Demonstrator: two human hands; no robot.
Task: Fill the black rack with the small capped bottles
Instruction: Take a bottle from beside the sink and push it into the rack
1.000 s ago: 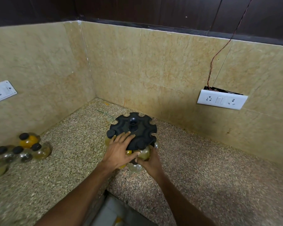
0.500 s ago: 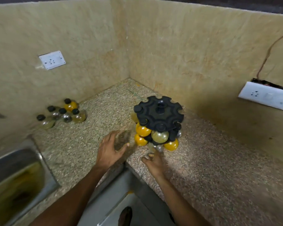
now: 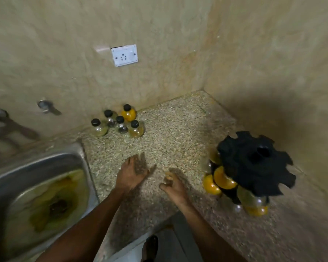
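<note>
Both hands, left [image 3: 133,174] and right [image 3: 173,183], empty and released; a hasty reach could topple the clustered capped bottles [image 3: 119,122] on the bench [image 3: 178,133].

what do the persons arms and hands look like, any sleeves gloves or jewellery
Both forearms are bare as far as the picture shows them: no sleeve reaches into view. The left hand and right hand wear no gloves. No watch, bracelet or ring can be seen, though motion blur smears the fingers, so a thin ring could be missed.
</note>
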